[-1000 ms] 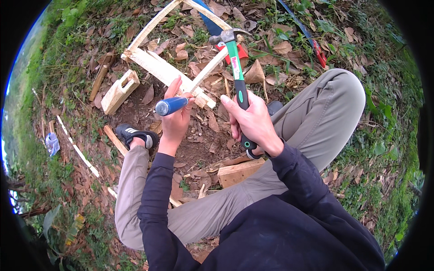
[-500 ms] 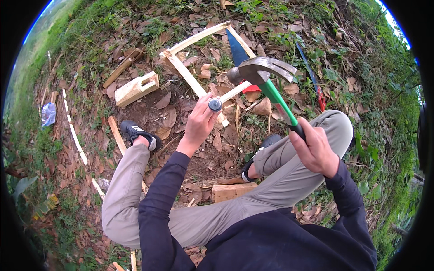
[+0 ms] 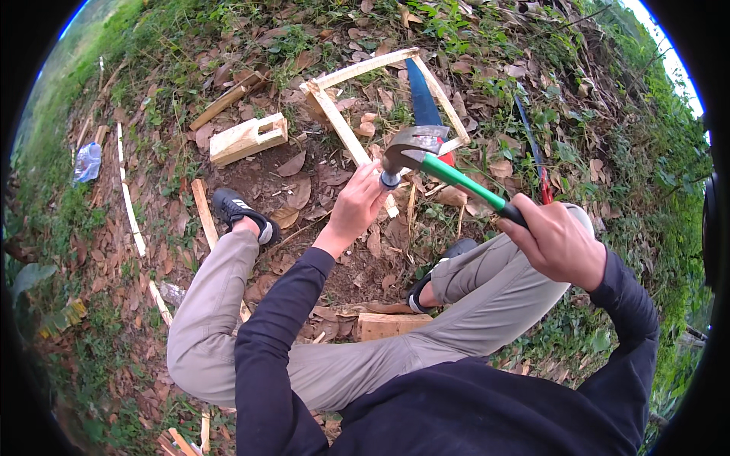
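Your left hand [image 3: 354, 211] pinches the blue-handled chisel [image 3: 389, 181] at the wooden frame's [image 3: 340, 123] near corner, blade hidden | your right hand [image 3: 561, 245] grips the claw hammer [image 3: 461, 178], head by the chisel's end, contact unclear | best hold the chisel steady, strike squarely

No words or numbers can be read. Small pale and reddish marks show at the head of the hammer [image 3: 460, 181], possibly print, though they are too blurred to make out. The dark shoe [image 3: 237, 210] on the left foot bears plain white stripes.
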A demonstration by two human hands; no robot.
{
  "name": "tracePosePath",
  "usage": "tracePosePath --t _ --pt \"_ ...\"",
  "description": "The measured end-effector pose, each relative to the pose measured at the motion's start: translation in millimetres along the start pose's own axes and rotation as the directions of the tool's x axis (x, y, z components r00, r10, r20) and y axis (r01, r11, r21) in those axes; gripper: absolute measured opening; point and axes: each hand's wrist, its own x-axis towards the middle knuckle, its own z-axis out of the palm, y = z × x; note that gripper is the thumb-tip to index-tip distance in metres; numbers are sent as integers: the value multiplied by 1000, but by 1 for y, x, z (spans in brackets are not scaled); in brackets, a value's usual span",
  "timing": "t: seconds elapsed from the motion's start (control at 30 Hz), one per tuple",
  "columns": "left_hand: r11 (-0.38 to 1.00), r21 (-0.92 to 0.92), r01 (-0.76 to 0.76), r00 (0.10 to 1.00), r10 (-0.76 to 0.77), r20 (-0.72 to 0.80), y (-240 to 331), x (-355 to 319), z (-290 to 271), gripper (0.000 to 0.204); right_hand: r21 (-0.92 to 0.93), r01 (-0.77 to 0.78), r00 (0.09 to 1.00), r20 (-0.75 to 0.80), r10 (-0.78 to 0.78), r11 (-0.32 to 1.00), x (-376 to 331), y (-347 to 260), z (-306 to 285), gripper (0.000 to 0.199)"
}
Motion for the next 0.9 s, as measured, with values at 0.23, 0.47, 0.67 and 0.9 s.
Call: tracePosePath --t 0.23,0.47,0.67,0.9 --pt "1000 -4 -20 1000 20 0 -1 -1 2 28 99 110 972 -218 -86 989 -12 -3 6 17" --pt "999 13 35 997 -35 75 0 -4 -2 27 -14 171 959 -226 -170 985 -11 -13 3 20" --pt "1000 -14 19 997 -18 76 -4 -5 -4 27 -4 53 998 33 -53 999 -13 2 22 24" --pt "1000 -20 -11 999 12 35 -2 -3 -1 26 59 -10 1000 -19 11 998 -9 -14 6 23"
